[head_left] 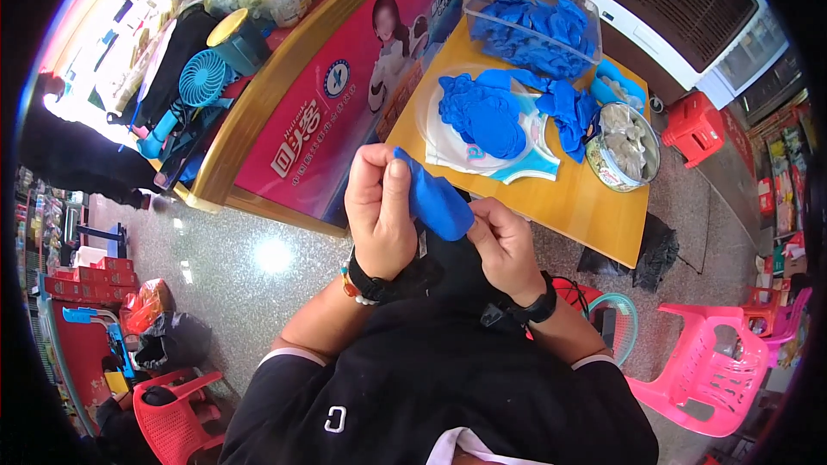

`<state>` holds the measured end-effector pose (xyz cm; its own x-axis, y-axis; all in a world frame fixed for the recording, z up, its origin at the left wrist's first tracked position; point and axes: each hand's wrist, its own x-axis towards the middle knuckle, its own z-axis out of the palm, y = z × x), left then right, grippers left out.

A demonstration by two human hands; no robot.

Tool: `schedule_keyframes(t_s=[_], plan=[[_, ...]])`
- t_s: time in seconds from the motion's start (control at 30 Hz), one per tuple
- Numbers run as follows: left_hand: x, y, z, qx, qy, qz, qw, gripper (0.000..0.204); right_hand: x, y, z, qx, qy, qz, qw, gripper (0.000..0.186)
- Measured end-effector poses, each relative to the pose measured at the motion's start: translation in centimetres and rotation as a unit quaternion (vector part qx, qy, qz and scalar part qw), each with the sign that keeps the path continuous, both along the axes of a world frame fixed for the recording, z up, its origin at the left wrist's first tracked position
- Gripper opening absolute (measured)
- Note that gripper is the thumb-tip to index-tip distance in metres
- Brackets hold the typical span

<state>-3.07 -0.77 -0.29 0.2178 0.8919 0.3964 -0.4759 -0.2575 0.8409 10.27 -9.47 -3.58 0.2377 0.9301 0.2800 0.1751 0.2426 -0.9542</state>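
My left hand (379,211) has its thumb and forefinger pressed together on the upper left end of a soft blue piece (438,205), with the other fingers curled in behind. My right hand (506,245) pinches the same piece at its lower right edge, thumb against fingertip, so neither hand leaves a gap. The exact spot where the right fingertips meet is partly hidden.

There is plenty of print around me. The pink panel (293,142) of the counter, ahead and to my left, carries large white characters, smaller lines beneath them and a round blue-and-white emblem (337,79). A printed label wraps the round tin (610,174) on the right of the table (594,228), its lettering too small to make out. My black shirt (422,362) bears a white letter-like mark (335,418) on the chest.

The blue piece slants between my two hands, in front of my body and on my side of the table. Beyond it, a heap of similar blue pieces (487,116) lies on a white and light-blue cloth (444,148), and more fill the clear bin (595,34) at the far end.
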Motion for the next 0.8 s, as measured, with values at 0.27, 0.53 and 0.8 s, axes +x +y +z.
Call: schedule_keyframes(t_s=[0.27,0.53,0.8], plan=[[-0.2,1.1,1.2,0.154,0.140,0.097,0.973,0.022,0.2,-0.1,0.3,-0.026,0.017,0.008,0.999,0.011],[-1.0,-0.2,1.6,0.035,0.061,0.047,0.996,0.026,0.0,-1.0,-0.5,-0.036,0.066,0.058,0.995,0.013],[-1.0,0.2,1.7,0.266,0.227,0.129,0.928,0.029,-0.4,-0.9,-1.2,-0.122,0.399,0.243,0.876,0.013]])
